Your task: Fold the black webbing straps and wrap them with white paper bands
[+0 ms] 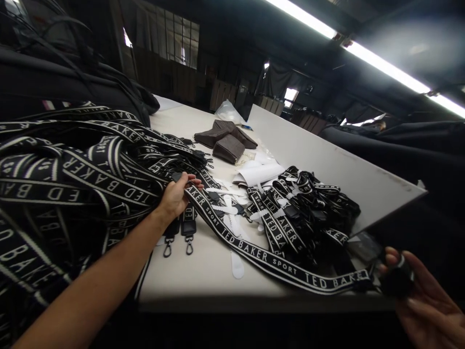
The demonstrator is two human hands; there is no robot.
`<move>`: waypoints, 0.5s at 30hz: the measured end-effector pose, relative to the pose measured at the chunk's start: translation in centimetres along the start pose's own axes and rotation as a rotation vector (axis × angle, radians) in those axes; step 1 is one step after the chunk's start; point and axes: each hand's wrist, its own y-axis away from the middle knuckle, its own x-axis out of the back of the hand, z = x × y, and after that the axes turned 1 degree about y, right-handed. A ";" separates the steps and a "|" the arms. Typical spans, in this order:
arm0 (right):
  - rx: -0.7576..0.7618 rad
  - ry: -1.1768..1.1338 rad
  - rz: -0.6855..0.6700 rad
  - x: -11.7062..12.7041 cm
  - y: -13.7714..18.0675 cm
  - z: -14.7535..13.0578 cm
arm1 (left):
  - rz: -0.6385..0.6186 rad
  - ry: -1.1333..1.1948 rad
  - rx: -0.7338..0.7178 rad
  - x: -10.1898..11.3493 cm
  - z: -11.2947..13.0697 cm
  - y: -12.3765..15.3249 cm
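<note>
A black-and-white lettered bag strap (250, 249) stretches in a sagging curve between my two hands. My left hand (178, 191) is closed around its upper part, beside a big heap of similar straps (119, 179) on the left. At the lower right, my right hand (417, 291) grips the strap's other end, by a dark piece whose details are too dim to make out. Two metal snap hooks (189, 247) on black tabs lie just below my left hand. A second pile of straps (308, 213), some with white paper strips, lies behind the stretched strap.
Dark brown pouches (228, 148) and a clear plastic bag (229, 112) are at the table's far end. White paper (259, 172) and paper strips (237, 264) lie on the white table (196, 286). A white upright panel (327, 160) borders its right side. Black bags (65, 82) stand at left.
</note>
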 end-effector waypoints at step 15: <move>0.614 -0.234 -0.017 -12.8 -8.3 -16.5 | 0.077 -0.157 0.026 -1.6 1.0 1.0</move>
